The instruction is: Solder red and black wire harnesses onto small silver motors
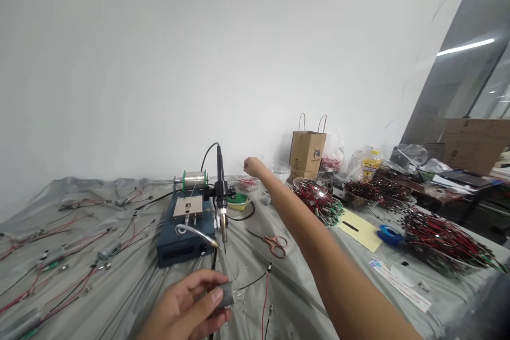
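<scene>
My left hand (187, 305) is low at the bottom of the view, with its fingers curled around a small grey metal piece (225, 295). My right arm stretches across the table. My right hand (253, 166) hangs with bunched fingers just above and behind a clear plastic tub of red wires (247, 184), apparently not touching it. Its grip is hard to make out. Between my hands stands a blue soldering station (179, 241), with a soldering iron (220, 180) upright in its holder and a solder spool (195, 180) beside it.
Loose red and black wire leads (51, 271) lie across a grey plastic sheet (287, 287). Orange-handled scissors (274, 244) rest near my right forearm. Several bowls of wired parts (438, 239), a blue tape roll (389, 235) and a paper bag (306, 154) stand to the right.
</scene>
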`<state>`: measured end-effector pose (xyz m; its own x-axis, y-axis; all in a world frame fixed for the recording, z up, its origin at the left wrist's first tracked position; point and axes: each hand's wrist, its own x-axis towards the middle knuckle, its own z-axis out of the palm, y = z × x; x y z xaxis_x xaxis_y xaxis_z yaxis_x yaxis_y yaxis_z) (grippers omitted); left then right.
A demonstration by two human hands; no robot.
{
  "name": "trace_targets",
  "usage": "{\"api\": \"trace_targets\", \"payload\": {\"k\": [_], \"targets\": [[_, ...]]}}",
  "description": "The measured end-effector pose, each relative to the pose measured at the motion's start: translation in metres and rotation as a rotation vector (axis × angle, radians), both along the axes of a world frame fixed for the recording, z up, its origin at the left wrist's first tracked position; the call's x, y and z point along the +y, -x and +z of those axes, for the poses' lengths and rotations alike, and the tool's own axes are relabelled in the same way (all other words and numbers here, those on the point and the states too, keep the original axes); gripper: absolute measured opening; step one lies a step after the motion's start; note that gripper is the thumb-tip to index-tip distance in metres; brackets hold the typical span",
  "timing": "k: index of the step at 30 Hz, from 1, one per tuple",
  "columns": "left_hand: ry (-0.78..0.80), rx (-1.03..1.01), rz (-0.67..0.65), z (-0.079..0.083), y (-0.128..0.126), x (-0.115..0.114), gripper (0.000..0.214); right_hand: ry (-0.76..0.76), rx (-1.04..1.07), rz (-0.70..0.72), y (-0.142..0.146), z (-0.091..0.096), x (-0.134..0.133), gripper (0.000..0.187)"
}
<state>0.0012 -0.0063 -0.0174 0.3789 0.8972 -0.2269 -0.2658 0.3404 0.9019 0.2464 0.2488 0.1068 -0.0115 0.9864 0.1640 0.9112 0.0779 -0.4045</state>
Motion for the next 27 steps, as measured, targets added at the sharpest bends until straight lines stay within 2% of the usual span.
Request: {"api": "trace_targets", "payload": {"k": [4, 7, 12, 15, 18, 21, 27], "targets": [[0.015, -0.022, -0.002, 0.004, 0.001, -0.001, 0.046, -0.122, 0.225, 0.026, 0.003, 0.007, -0.026, 0.034], [0.044, -0.024, -0.006, 0.007, 0.003, -0.002, 0.045, -0.204, 0.440, 0.077, 0.010, 0.006, -0.062, 0.034], [0.014, -0.040, 0.003, 0.008, 0.005, -0.006, 0.045, -0.249, 0.844, 0.206, 0.021, -0.018, -0.136, 0.034], [-0.097, -0.041, 0.036, 0.003, 0.005, -0.002, 0.046, -0.238, 1.067, 0.237, 0.018, -0.032, -0.167, 0.036], [-0.190, -0.040, 0.054, -0.003, 0.004, 0.002, 0.045, -0.214, 1.236, 0.212, 0.013, -0.043, -0.183, 0.041], [-0.211, -0.018, 0.040, -0.004, 0.004, 0.005, 0.042, -0.167, 1.341, 0.185, 0.012, -0.051, -0.193, 0.043], [-0.272, 0.048, 0.099, 0.005, 0.007, 0.005, 0.039, 0.005, 1.373, 0.200, 0.015, -0.059, -0.212, 0.042]]}}
